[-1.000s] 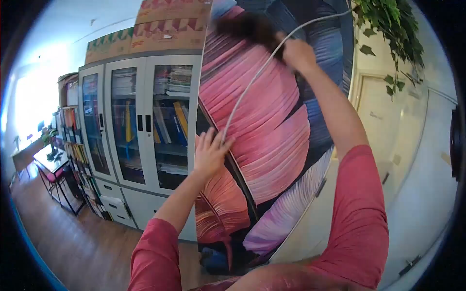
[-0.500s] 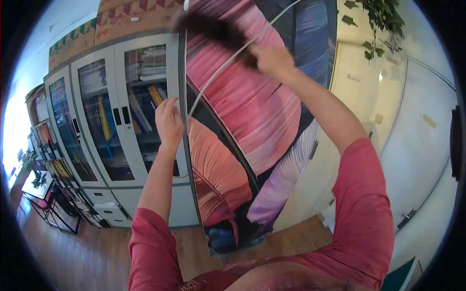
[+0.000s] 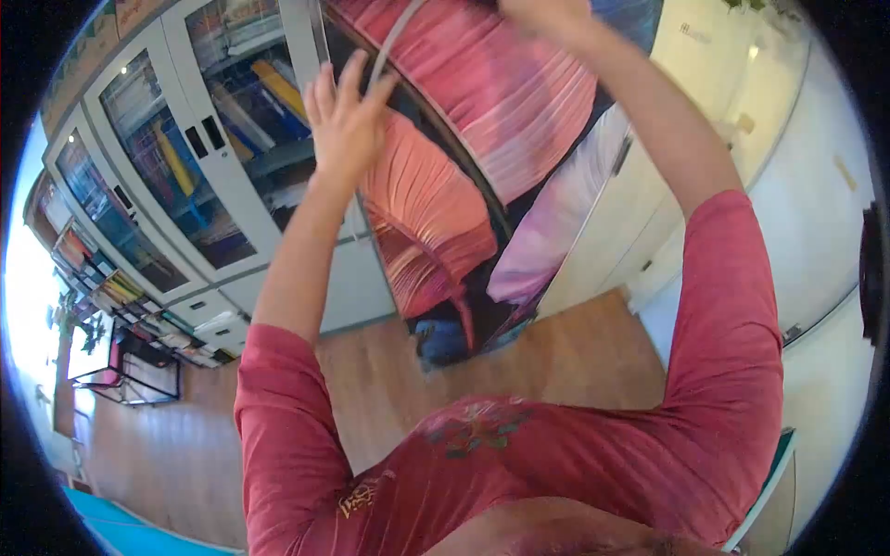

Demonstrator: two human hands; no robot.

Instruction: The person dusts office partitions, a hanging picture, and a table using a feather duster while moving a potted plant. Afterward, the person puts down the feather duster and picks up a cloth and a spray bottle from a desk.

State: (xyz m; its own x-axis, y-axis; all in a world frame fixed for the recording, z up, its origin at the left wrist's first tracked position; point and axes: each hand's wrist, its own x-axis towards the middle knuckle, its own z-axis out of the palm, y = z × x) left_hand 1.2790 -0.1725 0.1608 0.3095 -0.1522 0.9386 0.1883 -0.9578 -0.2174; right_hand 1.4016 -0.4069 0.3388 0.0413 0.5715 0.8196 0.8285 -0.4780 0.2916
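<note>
My left hand [image 3: 348,130] is raised in front of the cabinet's right edge, its fingers spread. A pale cord [image 3: 397,32] runs from beside its thumb up to the top of the view. At the top edge is my right hand [image 3: 549,13], blurred and partly cut off; I cannot tell what its fingers hold. Behind both hands stands a tall panel [image 3: 431,213] printed with large pink, orange and purple feather shapes.
A grey cabinet [image 3: 176,255] with glass doors stands at left, files inside. Farther left are a shelf of binders [image 3: 125,296] and a black-framed table [image 3: 139,400]. Pale doors [image 3: 816,185] line the right. A turquoise surface [image 3: 139,524] shows at lower left.
The view has tilted down. My left hand's fingers have spread. My right hand has gone up to the top edge, and the dark blurred thing at it is out of view.
</note>
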